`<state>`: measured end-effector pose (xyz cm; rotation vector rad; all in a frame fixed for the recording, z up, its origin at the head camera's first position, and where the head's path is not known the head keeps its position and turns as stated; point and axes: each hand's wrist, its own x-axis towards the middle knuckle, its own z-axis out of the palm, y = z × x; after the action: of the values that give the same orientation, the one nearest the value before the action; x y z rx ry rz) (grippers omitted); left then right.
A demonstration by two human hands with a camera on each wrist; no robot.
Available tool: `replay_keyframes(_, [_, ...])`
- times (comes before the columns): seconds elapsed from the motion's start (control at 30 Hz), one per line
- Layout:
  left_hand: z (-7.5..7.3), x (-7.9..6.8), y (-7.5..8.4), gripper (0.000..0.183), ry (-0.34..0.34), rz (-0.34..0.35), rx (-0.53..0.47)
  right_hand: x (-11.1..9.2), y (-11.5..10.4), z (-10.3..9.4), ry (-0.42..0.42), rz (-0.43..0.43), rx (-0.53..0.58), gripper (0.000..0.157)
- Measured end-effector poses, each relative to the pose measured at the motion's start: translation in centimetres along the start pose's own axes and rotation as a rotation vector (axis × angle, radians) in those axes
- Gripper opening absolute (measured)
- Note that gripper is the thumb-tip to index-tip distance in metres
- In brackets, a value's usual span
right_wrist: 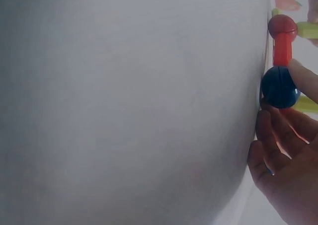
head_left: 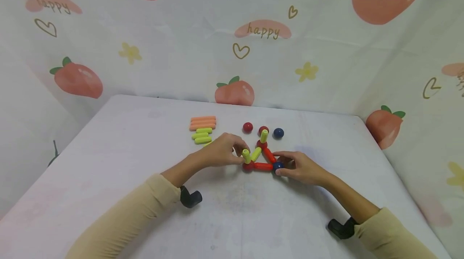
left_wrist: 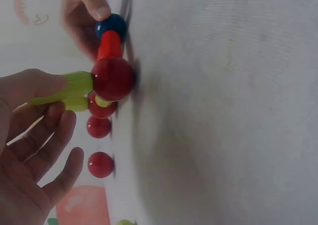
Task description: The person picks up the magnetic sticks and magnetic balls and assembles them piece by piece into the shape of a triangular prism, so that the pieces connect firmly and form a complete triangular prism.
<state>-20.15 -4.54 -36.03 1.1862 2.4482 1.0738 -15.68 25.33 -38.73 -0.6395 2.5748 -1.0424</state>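
Brown "happy" lettering (head_left: 264,31) beyond hands (head_left: 220,150).

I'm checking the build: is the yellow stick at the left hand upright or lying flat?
Upright: in the head view, the yellow stick rises from a red ball, with the left hand pinching it.

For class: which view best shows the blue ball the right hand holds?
The right wrist view: the blue ball looks largest there, mostly uncovered. The head view shows it small, partly covered by the right hand. The left wrist view shows it farther off, beyond a red rod.
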Motion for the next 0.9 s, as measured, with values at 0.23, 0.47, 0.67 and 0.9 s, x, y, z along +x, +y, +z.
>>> replay_keyframes(0.23, [0.7, 0.0, -0.6, 0.025, -0.033, -0.010, -0.097, 0.0, 0.0, 0.0, -0.002, 0.005, 0.004, 0.057])
replay_keyframes(0.47, [1.0, 0.3, -0.8, 0.028, -0.088, -0.021, -0.158, 0.1, 0.1, 0.0, -0.002, 0.004, 0.005, 0.057])
replay_keyframes(0.67, [0.3, 1.0, -2.4, 0.034, -0.059, -0.062, -0.178, 0.1, 0.1, 0.0, -0.005, 0.013, 0.003, 0.058])
replay_keyframes(0.9, [0.0, 3.2, -4.3, 0.034, 0.258, -0.242, -0.200, 0.1, 0.2, 0.0, -0.006, 0.013, 0.008, 0.058])
